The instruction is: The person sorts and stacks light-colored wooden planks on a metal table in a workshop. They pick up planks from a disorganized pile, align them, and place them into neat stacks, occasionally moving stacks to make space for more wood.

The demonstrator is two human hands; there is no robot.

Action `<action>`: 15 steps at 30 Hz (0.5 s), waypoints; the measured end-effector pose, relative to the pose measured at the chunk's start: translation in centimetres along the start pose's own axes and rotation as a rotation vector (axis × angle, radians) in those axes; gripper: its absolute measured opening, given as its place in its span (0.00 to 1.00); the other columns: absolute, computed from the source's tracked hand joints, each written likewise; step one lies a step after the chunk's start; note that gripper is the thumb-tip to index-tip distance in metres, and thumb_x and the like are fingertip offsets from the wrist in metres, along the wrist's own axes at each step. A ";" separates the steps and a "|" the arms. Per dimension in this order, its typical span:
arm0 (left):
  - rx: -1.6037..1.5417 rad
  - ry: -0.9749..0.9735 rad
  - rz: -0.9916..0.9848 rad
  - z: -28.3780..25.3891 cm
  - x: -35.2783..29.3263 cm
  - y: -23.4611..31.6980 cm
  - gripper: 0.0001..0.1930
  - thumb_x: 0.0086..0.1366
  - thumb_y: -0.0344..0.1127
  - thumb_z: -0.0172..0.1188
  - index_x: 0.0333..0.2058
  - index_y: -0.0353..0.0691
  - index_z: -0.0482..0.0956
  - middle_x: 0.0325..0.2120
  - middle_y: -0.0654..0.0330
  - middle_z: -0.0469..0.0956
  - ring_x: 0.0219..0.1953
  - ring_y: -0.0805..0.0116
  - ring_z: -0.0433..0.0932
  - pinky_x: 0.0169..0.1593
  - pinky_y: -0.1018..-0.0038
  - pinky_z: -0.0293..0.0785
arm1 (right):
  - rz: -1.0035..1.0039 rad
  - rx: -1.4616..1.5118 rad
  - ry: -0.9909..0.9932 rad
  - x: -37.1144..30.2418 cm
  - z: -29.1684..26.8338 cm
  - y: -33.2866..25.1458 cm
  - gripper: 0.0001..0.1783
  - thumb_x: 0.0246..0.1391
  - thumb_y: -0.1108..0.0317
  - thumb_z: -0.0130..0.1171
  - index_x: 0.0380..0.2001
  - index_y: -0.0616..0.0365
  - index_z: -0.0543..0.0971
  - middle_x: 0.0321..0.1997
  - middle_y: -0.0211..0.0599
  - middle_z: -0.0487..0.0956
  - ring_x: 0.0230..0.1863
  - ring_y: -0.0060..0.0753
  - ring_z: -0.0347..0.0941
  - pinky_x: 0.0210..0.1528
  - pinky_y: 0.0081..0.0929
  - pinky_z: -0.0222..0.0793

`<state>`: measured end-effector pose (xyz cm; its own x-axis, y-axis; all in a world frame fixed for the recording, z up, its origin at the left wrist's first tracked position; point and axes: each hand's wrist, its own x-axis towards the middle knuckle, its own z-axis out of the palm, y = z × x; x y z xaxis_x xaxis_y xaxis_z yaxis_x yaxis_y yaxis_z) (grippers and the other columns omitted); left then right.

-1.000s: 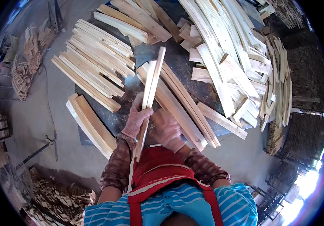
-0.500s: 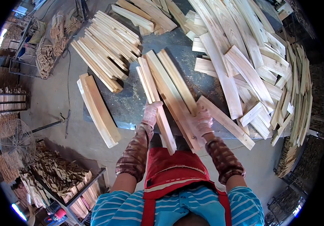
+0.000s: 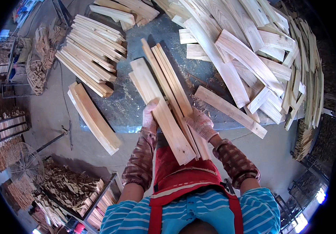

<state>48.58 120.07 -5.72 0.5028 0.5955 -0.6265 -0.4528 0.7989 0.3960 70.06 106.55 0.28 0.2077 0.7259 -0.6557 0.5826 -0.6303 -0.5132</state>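
Boards slanted over the table edge, left hand clamped round them, thumb on top; right hand gripped strips alongside, probably keeping them together.

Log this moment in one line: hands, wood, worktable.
left hand: gripping wide board | right hand: gripping narrow strips | worktable: row of strips at left, board heap at right

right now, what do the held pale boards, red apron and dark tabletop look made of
Pale flat wooden boards: bare, unvarnished wood; matte, with faint grain. Red bib apron: probably matte cloth, softly creased. Dark flat tabletop: perhaps metal; its dusty surface leaves that open.
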 end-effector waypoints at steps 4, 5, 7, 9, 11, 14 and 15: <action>0.640 0.302 0.031 3.4 1.8 0.6 0.36 0.50 0.47 0.77 0.55 0.34 0.76 0.46 0.50 0.81 0.50 0.56 0.81 0.55 0.60 0.80 | -0.170 0.053 0.233 0.1 1.8 1.9 0.48 0.58 0.41 0.60 0.71 0.62 0.60 0.67 0.56 0.71 0.66 0.56 0.69 0.68 0.42 0.63; 0.802 0.193 0.051 4.7 1.6 0.9 0.34 0.55 0.48 0.74 0.55 0.34 0.75 0.45 0.51 0.81 0.51 0.56 0.81 0.55 0.59 0.79 | -0.105 0.051 0.187 0.3 1.4 0.8 0.49 0.57 0.39 0.60 0.71 0.61 0.60 0.68 0.56 0.70 0.67 0.54 0.68 0.68 0.41 0.63; 1.641 0.416 0.136 7.1 1.7 1.8 0.33 0.58 0.44 0.71 0.58 0.34 0.72 0.47 0.49 0.81 0.51 0.55 0.81 0.55 0.59 0.78 | 0.024 0.046 0.091 0.9 0.8 -1.0 0.52 0.55 0.36 0.60 0.71 0.60 0.60 0.69 0.55 0.68 0.69 0.52 0.66 0.68 0.41 0.63; 1.535 0.446 0.112 9.3 0.6 3.2 0.34 0.59 0.43 0.70 0.61 0.36 0.70 0.50 0.47 0.79 0.52 0.53 0.80 0.55 0.60 0.77 | 0.042 0.127 0.108 1.6 0.5 -1.6 0.54 0.51 0.34 0.63 0.70 0.61 0.62 0.68 0.54 0.69 0.67 0.52 0.68 0.66 0.40 0.66; 1.364 0.356 0.130 9.0 0.4 3.1 0.35 0.60 0.42 0.69 0.62 0.37 0.68 0.53 0.46 0.77 0.53 0.53 0.80 0.55 0.60 0.77 | 0.043 0.167 0.101 1.9 0.2 -2.0 0.54 0.50 0.34 0.64 0.70 0.61 0.64 0.68 0.54 0.69 0.66 0.51 0.69 0.65 0.41 0.67; 1.115 0.138 0.296 5.2 -0.7 -0.8 0.37 0.59 0.40 0.68 0.64 0.36 0.66 0.53 0.44 0.75 0.52 0.54 0.78 0.56 0.62 0.75 | 0.035 0.114 0.134 2.6 0.9 -1.2 0.53 0.49 0.33 0.65 0.69 0.60 0.66 0.66 0.53 0.71 0.64 0.52 0.71 0.64 0.41 0.68; 1.109 0.182 0.307 3.5 -0.2 -2.3 0.36 0.59 0.39 0.67 0.65 0.36 0.66 0.51 0.44 0.76 0.52 0.53 0.78 0.56 0.62 0.75 | 0.039 0.165 0.124 3.0 1.5 -0.8 0.54 0.49 0.33 0.65 0.69 0.59 0.66 0.66 0.53 0.71 0.64 0.52 0.71 0.63 0.41 0.68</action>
<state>52.09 118.44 -4.10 0.3296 0.8278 -0.4541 0.4003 0.3130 0.8612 69.02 108.80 -2.09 0.3286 0.7218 -0.6091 0.4376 -0.6879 -0.5791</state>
